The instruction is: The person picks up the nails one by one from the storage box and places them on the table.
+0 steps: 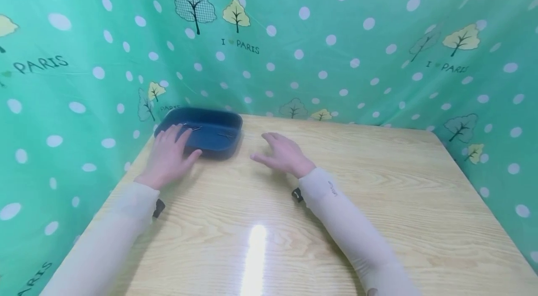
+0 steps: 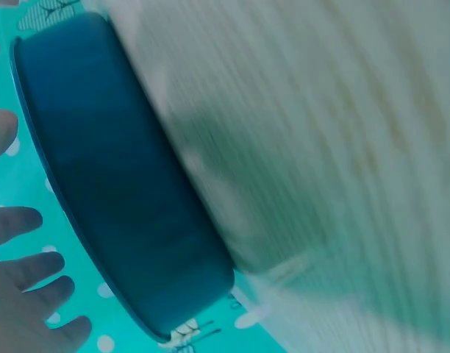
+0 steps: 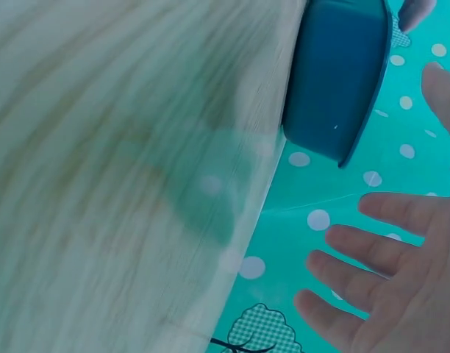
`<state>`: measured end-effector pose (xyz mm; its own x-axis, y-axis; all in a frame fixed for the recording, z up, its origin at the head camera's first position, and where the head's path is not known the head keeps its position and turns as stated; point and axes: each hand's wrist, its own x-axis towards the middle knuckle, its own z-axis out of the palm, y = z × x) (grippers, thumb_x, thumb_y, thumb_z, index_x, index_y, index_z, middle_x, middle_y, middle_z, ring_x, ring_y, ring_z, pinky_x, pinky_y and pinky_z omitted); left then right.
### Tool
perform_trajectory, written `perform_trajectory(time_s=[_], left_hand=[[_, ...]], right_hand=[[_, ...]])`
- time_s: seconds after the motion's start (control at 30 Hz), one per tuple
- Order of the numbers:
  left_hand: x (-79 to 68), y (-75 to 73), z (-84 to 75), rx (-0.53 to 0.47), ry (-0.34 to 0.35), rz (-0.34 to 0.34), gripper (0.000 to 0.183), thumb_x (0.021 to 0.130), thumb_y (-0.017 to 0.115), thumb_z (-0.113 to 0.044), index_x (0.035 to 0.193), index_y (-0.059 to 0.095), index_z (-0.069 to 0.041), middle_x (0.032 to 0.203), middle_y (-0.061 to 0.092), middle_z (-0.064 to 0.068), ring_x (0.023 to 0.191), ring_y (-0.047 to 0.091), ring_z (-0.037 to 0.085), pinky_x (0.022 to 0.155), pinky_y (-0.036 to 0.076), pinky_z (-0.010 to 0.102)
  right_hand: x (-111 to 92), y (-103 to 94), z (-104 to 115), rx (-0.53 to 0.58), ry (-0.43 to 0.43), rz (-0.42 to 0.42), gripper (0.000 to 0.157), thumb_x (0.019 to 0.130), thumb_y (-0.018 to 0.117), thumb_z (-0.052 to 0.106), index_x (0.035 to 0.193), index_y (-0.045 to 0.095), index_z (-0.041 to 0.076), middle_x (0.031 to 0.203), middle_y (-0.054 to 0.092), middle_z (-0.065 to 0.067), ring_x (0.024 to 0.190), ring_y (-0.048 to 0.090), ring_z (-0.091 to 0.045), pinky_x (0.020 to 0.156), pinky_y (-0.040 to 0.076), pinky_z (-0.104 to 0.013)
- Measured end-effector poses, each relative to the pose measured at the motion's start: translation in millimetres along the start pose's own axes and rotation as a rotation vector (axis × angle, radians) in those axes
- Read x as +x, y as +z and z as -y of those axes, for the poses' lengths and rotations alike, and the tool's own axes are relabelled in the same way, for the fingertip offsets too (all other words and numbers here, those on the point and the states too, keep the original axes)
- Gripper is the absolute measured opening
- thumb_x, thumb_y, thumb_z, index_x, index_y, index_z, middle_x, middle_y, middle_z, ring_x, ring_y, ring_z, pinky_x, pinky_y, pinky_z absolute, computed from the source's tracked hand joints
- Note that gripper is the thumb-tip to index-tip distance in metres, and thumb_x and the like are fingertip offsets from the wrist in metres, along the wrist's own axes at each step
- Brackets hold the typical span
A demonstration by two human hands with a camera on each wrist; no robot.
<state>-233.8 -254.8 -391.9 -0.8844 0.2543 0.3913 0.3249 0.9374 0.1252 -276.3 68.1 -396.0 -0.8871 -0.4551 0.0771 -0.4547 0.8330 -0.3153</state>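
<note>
Blue tray (image 1: 220, 151) near hands (image 1: 168, 153) (image 1: 285, 153); left closer

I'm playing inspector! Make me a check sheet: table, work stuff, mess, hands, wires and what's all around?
Surface: wood-grain table, shiny glare near the front.
Job's things: dark blue tray at the far left; thin pieces inside, too small to identify.
Clutter: nothing seen.
Hands: left hand by the tray, right hand above the table; both hold nothing.
Cables: nothing seen.
Surroundings: green dotted cloth with tree prints.
</note>
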Motion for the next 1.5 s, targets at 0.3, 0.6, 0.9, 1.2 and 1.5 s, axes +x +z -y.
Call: perform_trajectory(time_s=[0.3, 0.6, 0.9, 1.2, 1.5], left_hand=[[6.0, -2.0, 21.2, -0.044, -0.043, 0.000, 0.053, 0.091, 0.044, -0.035, 0.133, 0.039, -0.002, 0.136, 0.030, 0.028, 0.126, 0.023, 0.045, 0.108, 0.009, 0.055], [9.6, 1.6, 38.8, -0.087, -0.111, 0.018, 0.053, 0.093, 0.039, -0.034, 0.135, 0.033, -0.001, 0.138, 0.027, 0.029, 0.125, 0.023, 0.046, 0.102, 0.015, 0.061], [13.4, 4.4, 55.0, -0.117, -0.173, 0.004, 0.056, 0.092, 0.040, -0.032, 0.135, 0.031, 0.004, 0.137, 0.026, 0.030, 0.124, 0.024, 0.047, 0.102, 0.016, 0.061], [11.7, 7.2, 59.7, -0.187, -0.290, 0.052, 0.067, 0.092, 0.038, -0.040, 0.138, 0.021, 0.007, 0.139, 0.020, 0.031, 0.124, 0.022, 0.048, 0.100, 0.019, 0.062], [15.5, 7.1, 59.4, -0.354, -0.385, 0.038, 0.060, 0.094, 0.034, -0.027, 0.134, 0.019, 0.014, 0.132, 0.024, 0.039, 0.119, 0.026, 0.053, 0.097, 0.023, 0.064]], right_hand=[[13, 3.0, 6, 0.074, 0.041, 0.030, 0.087, 0.076, 0.039, 0.072, 0.140, 0.030, 0.014, 0.139, 0.037, -0.006, 0.127, 0.033, -0.024, 0.104, 0.030, -0.043], [21, 10.8, 10, 0.149, 0.058, 0.069, 0.086, 0.078, 0.039, 0.069, 0.141, 0.027, 0.011, 0.140, 0.035, -0.008, 0.128, 0.032, -0.024, 0.106, 0.028, -0.041], [27, 16.2, 20, 0.238, 0.070, 0.058, 0.085, 0.079, 0.038, 0.069, 0.140, 0.027, 0.011, 0.140, 0.036, -0.008, 0.127, 0.034, -0.024, 0.105, 0.029, -0.040], [36, 23.1, 33, 0.430, 0.118, 0.057, 0.089, 0.079, 0.038, 0.069, 0.140, 0.025, 0.006, 0.138, 0.037, -0.011, 0.121, 0.042, -0.025, 0.099, 0.038, -0.039], [39, 29.9, 39, 0.637, 0.205, 0.004, 0.075, 0.085, 0.043, 0.057, 0.137, 0.032, 0.004, 0.133, 0.044, -0.013, 0.117, 0.045, -0.025, 0.097, 0.040, -0.041]])
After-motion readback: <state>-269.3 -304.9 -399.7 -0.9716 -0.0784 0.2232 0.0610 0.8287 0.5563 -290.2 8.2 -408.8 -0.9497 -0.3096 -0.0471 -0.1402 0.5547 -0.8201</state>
